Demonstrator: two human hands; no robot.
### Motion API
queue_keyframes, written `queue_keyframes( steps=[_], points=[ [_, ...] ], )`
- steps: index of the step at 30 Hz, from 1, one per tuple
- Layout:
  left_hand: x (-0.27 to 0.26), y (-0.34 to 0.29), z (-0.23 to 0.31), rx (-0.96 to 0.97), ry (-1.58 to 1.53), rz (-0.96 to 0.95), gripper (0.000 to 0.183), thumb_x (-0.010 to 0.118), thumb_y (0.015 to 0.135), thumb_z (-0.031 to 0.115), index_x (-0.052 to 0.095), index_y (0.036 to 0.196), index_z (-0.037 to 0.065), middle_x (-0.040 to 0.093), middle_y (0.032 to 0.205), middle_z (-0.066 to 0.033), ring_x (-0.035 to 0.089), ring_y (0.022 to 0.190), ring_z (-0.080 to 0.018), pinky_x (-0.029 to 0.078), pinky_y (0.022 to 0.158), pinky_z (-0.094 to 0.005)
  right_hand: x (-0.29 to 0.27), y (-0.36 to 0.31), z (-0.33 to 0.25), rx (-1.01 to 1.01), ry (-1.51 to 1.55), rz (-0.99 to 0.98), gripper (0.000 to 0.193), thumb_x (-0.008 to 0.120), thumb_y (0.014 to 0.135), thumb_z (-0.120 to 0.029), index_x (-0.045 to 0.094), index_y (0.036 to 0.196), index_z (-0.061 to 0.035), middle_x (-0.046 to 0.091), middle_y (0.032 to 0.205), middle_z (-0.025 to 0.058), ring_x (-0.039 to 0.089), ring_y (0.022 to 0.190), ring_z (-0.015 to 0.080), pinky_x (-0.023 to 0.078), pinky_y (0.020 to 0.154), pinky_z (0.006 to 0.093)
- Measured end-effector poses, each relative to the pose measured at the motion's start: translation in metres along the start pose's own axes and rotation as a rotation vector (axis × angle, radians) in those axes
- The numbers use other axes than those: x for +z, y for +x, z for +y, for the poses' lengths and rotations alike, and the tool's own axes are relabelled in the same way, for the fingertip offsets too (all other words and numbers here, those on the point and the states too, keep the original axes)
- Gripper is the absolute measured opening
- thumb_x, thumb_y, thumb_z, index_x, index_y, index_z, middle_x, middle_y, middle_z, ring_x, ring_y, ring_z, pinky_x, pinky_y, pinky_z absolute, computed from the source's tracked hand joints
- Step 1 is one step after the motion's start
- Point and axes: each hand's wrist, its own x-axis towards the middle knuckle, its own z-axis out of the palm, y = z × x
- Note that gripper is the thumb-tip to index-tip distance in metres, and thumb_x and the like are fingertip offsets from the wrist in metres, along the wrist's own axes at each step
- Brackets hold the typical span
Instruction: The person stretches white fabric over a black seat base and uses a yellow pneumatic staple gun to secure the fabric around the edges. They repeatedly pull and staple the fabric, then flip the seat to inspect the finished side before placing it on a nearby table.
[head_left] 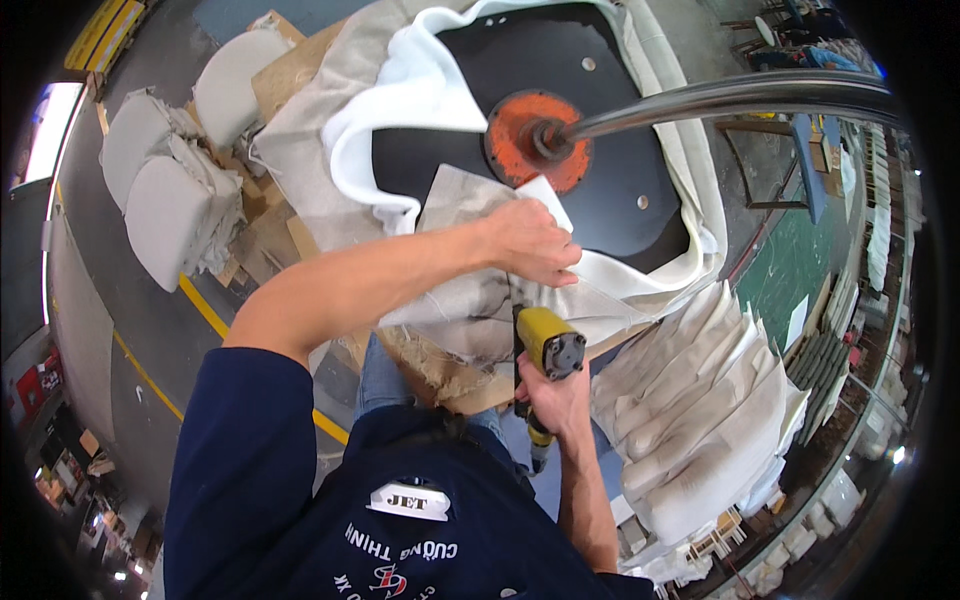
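Observation:
A seat with a black base (610, 235) lies face down in front of me, ringed by white padding (430, 95) and beige fabric (650, 45). An orange round clamp disc (497, 150) presses on the base. My left hand (535, 240) is closed, pinching the beige cover's near edge, with a white padding flap sticking up beside the knuckles. Gripped in my right hand (560, 400) is a yellow and black staple gun (545, 335); its nose is hidden beneath the body, close to the near edge of the fabric, and whether it touches cannot be told.
A bent metal bar (740, 97) runs from the clamp disc to the right. Beige covered seats (175, 215) are stacked at the left. Layered beige fabric pieces (690, 410) stand in a pile at my right. Frayed brown material (450, 375) hangs at the near edge.

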Motion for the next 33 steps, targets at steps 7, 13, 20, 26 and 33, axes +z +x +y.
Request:
queue_keyframes(
  steps=[7, 13, 20, 26, 33],
  points=[
    [-0.009, -0.017, -0.004, -0.015, 0.023, 0.072, 0.051, 0.064, 0.087, 0.058, 0.063, 0.071, 0.01, 0.064, 0.061, -0.0083, 0.068, 0.056, -0.0299, 0.053, 0.051, -0.0408, 0.0, -0.011, 0.015, -0.095, 0.161, 0.087, 0.025, 0.061, 0.087, 0.003, 0.066, 0.112, 0.0049, 0.069, 0.081, 0.0076, 0.061, 0.054, 0.0121, 0.051, 0.051, 0.0273],
    [-0.009, -0.025, -0.004, 0.029, -0.051, 0.077, 0.045, 0.063, 0.091, 0.048, 0.06, 0.066, 0.011, 0.063, 0.06, -0.0068, 0.066, 0.054, -0.0288, 0.051, 0.05, -0.0411, -0.007, 0.009, 0.012, -0.088, -0.084, 0.055, 0.044, 0.065, 0.081, -0.001, 0.06, 0.126, 0.0023, 0.07, 0.09, 0.0096, 0.062, 0.062, 0.0142, 0.052, 0.064, 0.0276],
    [-0.02, -0.032, 0.0, 0.028, 0.055, 0.034, 0.046, 0.063, 0.093, 0.043, 0.053, 0.058, 0.015, 0.06, 0.055, -0.0027, 0.064, 0.055, -0.0237, 0.047, 0.056, -0.0376, -0.016, -0.007, 0.022, -0.079, 0.105, 0.064, 0.036, 0.062, 0.084, 0.002, 0.062, 0.12, 0.0043, 0.072, 0.095, 0.0079, 0.063, 0.059, 0.0119, 0.053, 0.057, 0.029],
    [-0.018, -0.035, -0.005, 0.072, 0.016, 0.067, 0.043, 0.067, 0.091, 0.041, 0.052, 0.06, 0.016, 0.057, 0.058, 0.0028, 0.058, 0.059, -0.0194, 0.04, 0.065, -0.0356, -0.017, 0.012, 0.002, -0.019, -0.084, 0.075, 0.024, 0.068, 0.082, -0.008, 0.061, 0.1, 0.0055, 0.067, 0.072, 0.0085, 0.065, 0.057, 0.0158, 0.051, 0.055, 0.0315],
    [-0.028, -0.044, 0.005, 0.009, 0.094, 0.015, 0.039, 0.067, 0.087, 0.045, 0.061, 0.06, 0.017, 0.064, 0.063, 0.0039, 0.059, 0.076, -0.0181, 0.04, 0.075, -0.0372, -0.021, -0.004, 0.019, -0.085, 0.109, 0.109, 0.041, 0.064, 0.08, -0.003, 0.061, 0.12, 0.0048, 0.07, 0.08, 0.01, 0.066, 0.058, 0.0158, 0.053, 0.058, 0.0307]
  ],
)
